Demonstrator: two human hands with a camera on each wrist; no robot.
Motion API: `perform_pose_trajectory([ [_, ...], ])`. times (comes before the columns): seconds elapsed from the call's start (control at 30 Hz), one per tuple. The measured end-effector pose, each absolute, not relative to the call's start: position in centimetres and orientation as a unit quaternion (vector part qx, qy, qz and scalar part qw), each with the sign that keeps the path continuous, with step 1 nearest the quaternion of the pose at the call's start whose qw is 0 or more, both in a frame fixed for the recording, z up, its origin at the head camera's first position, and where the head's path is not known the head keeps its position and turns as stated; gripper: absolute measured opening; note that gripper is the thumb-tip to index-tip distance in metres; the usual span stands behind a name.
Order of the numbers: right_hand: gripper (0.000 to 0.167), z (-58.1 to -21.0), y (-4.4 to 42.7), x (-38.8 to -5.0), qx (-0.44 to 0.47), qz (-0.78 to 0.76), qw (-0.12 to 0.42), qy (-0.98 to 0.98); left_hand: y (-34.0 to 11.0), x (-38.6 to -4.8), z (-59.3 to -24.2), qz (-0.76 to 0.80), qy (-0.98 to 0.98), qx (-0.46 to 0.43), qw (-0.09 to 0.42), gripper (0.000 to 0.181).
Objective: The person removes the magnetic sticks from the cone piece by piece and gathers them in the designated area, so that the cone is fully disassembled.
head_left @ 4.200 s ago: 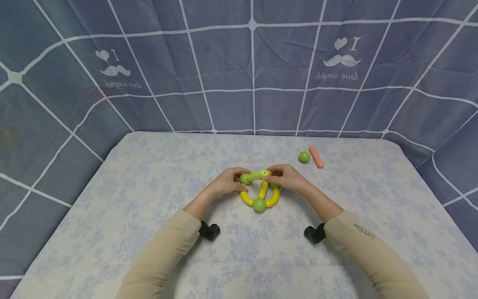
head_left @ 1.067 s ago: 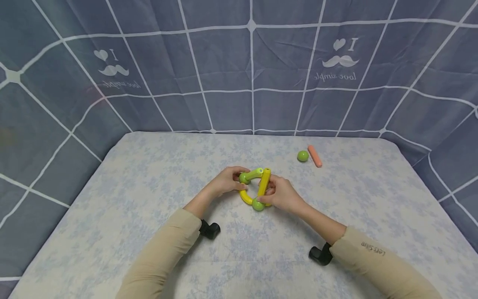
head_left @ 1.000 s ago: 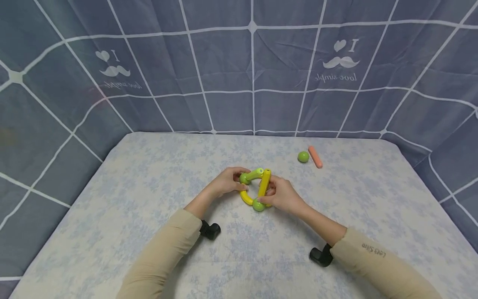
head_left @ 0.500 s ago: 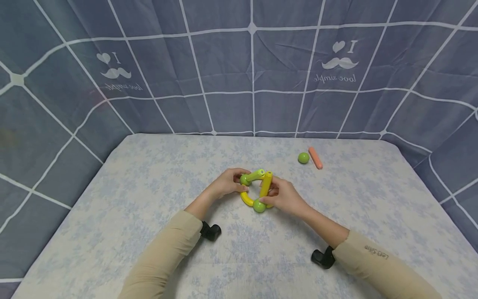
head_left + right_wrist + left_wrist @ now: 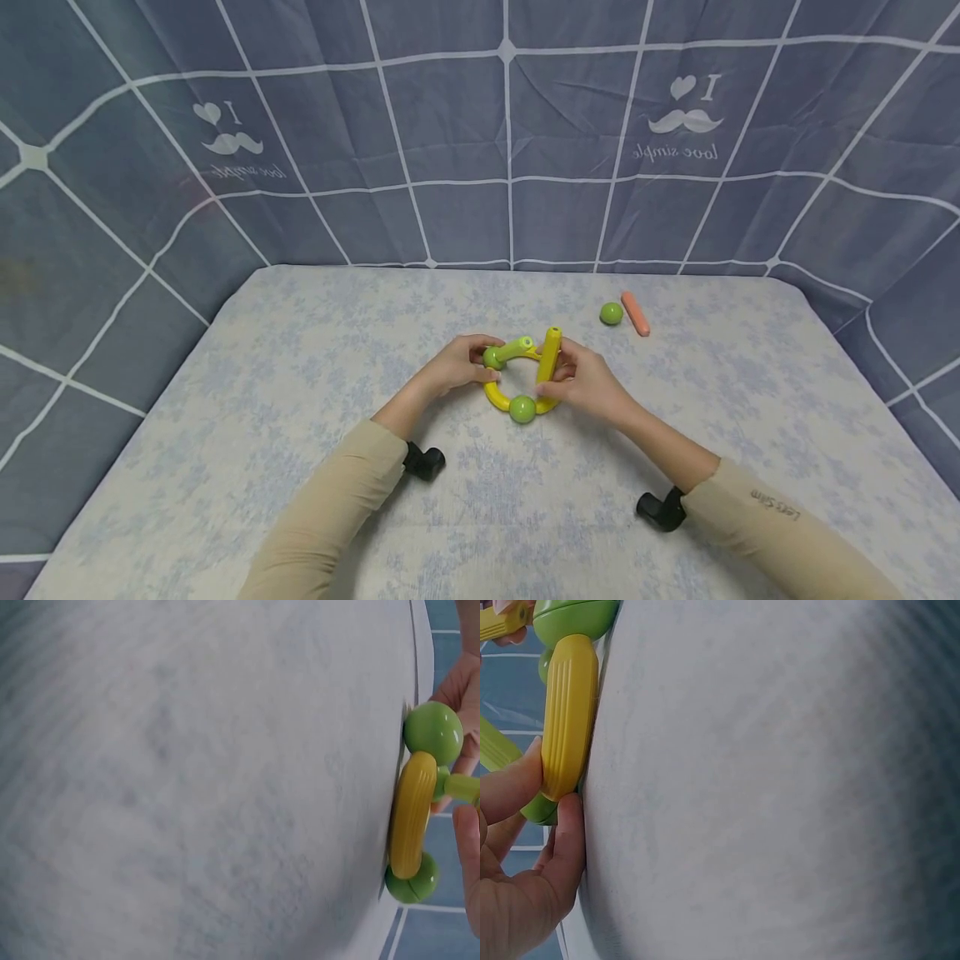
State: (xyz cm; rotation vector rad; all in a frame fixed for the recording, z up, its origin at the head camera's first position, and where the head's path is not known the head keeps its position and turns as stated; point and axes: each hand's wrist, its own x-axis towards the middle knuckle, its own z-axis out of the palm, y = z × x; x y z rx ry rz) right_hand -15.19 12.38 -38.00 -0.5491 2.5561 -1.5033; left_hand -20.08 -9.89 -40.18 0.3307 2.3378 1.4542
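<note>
A ring of yellow curved rods and green balls, apparently magnetic building toys, lies on the table. My left hand (image 5: pixel 459 367) grips its left side, thumb and fingers about a green ball (image 5: pixel 492 357) and the end of a yellow curved rod (image 5: pixel 570 720). From that ball a light-green rod (image 5: pixel 516 347) slants up. My right hand (image 5: pixel 588 382) pinches a straight yellow rod (image 5: pixel 548 357), held upright and tilted over the ring's right side. Another green ball (image 5: pixel 522 408) sits at the ring's front. The ring's right-hand ball is hidden in the head view.
Farther back on the right, a loose green ball (image 5: pixel 611 313) lies beside an orange-pink rod (image 5: pixel 635 313). A pale patterned cloth covers the table (image 5: pixel 360 333). Blue-grey curtain (image 5: pixel 450 125) with white lines hangs behind and at both sides.
My right hand left the ring's right side, took the straight yellow rod standing by the front ball, and has moved it right, apart from that ball. My left hand stays in place.
</note>
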Motion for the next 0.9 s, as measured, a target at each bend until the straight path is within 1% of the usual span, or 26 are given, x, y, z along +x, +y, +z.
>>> perform_pose_trajectory([
  [0.2, 0.063, -38.0, 13.2, -15.9, -0.143, -0.516, 0.072, 0.841, -10.0, -19.9, -40.0, 0.524, 0.822, 0.119, 0.188, 0.049],
  [0.27, 0.066, -37.9, 13.4, -16.0, -0.124, -0.528, 0.075, 0.837, -10.0, -19.8, -40.0, 0.525, 0.821, 0.119, 0.188, 0.049],
  [0.33, 0.065, -37.6, 13.5, -16.1, -0.109, -0.537, 0.076, 0.833, -10.0, -19.9, -40.0, 0.527, 0.82, 0.118, 0.189, 0.049],
  [0.57, 0.053, -37.4, 14.3, -16.4, -0.096, -0.58, 0.092, 0.804, -9.9, -20.0, -40.0, 0.526, 0.82, 0.114, 0.193, 0.05],
  [0.9, 0.054, -36.9, 15.6, -16.9, -0.071, -0.615, 0.098, 0.779, -9.9, -20.1, -40.0, 0.53, 0.817, 0.114, 0.195, 0.05],
])
